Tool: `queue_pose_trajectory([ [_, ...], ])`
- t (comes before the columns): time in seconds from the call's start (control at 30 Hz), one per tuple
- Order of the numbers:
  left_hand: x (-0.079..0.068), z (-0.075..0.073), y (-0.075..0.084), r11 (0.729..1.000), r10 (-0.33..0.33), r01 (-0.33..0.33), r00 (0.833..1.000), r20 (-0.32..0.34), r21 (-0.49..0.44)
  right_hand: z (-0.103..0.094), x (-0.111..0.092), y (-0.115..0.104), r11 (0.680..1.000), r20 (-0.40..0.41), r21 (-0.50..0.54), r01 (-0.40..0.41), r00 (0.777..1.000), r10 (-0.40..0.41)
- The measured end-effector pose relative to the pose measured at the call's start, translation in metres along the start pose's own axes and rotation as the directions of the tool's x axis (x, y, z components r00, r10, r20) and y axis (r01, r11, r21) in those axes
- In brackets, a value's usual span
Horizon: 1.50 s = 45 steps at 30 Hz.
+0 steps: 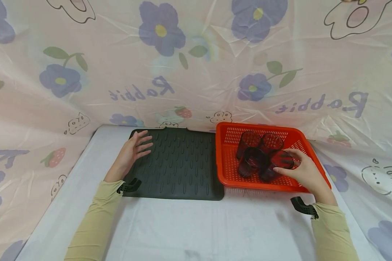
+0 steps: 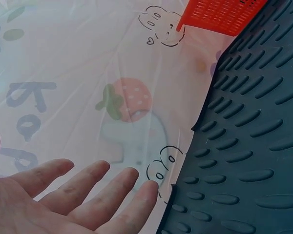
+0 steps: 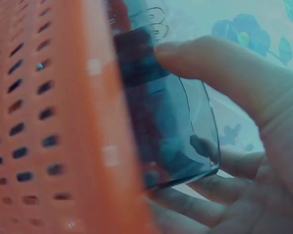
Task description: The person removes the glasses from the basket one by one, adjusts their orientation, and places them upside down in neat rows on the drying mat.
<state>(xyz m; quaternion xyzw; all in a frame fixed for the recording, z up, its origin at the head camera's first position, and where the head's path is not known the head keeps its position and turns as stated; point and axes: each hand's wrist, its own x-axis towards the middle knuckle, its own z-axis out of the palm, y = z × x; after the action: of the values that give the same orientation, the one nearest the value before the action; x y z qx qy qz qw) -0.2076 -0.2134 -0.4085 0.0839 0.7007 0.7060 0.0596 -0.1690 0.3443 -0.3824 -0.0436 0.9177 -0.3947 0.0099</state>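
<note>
My right hand (image 1: 302, 170) grips a dark see-through drinking glass (image 1: 270, 170), thumb on its near side and fingers round its far side. That glass leans in a red perforated basket (image 1: 241, 185), together with several like glasses (image 1: 248, 140). In the right wrist view, the basket wall (image 3: 78, 117) hides part of the held glass (image 3: 171, 131). My left hand (image 1: 130, 150) hangs over the left edge of a dark ribbed mat (image 1: 179, 163), its fingers spread and nothing in them. Its palm and straight fingers show in the left wrist view.
Mat and basket lie side by side on a white-covered table (image 1: 183, 224). A patterned curtain (image 1: 199, 83) with flowers and rabbits closes off the back and both sides, right behind the mat and basket.
</note>
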Motion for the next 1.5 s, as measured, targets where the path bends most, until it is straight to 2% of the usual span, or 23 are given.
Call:
queue_pose_trajectory([
  [0.3,0.0,0.001,0.002,1.0,-0.001,0.001,1.0,0.003,-0.007,-0.017,-0.007,-0.01,0.998,-0.078,-0.005,0.062,0.995,-0.062],
  [0.43,0.001,0.001,0.002,1.0,-0.003,0.003,1.0,0.003,-0.008,-0.027,-0.011,-0.02,0.998,-0.108,-0.032,0.056,0.992,-0.059],
  [0.6,0.001,0.002,0.002,1.0,-0.006,0.006,1.0,0.008,-0.008,-0.042,-0.016,-0.038,0.997,-0.125,-0.065,0.033,0.991,-0.041],
  [0.8,0.001,0.004,0.002,1.0,-0.002,0.002,1.0,0.016,-0.013,-0.057,-0.02,-0.063,0.997,-0.156,0.015,0.079,0.985,-0.076],
  [0.93,0.002,0.006,0.003,1.0,0.002,-0.002,1.0,0.02,-0.023,-0.064,-0.021,-0.082,0.996,-0.179,0.026,0.083,0.981,-0.077],
  [1.17,0.002,0.009,0.004,0.999,-0.001,0.002,1.0,0.027,-0.037,-0.068,-0.017,-0.108,0.991,-0.191,0.047,0.129,0.974,-0.118],
  [1.27,0.002,0.011,0.006,0.999,0.003,-0.002,1.0,0.03,-0.041,-0.066,-0.013,-0.118,0.991,-0.19,0.061,0.122,0.976,-0.108],
  [1.37,0.001,0.014,0.008,0.999,0.009,-0.007,0.999,0.037,-0.052,-0.063,-0.009,-0.128,0.991,-0.185,0.081,0.107,0.978,-0.091],
  [1.5,0.0,0.018,0.01,0.998,0.015,-0.013,0.999,0.044,-0.059,-0.052,-0.001,-0.142,0.977,-0.171,0.152,0.147,0.978,-0.121],
])
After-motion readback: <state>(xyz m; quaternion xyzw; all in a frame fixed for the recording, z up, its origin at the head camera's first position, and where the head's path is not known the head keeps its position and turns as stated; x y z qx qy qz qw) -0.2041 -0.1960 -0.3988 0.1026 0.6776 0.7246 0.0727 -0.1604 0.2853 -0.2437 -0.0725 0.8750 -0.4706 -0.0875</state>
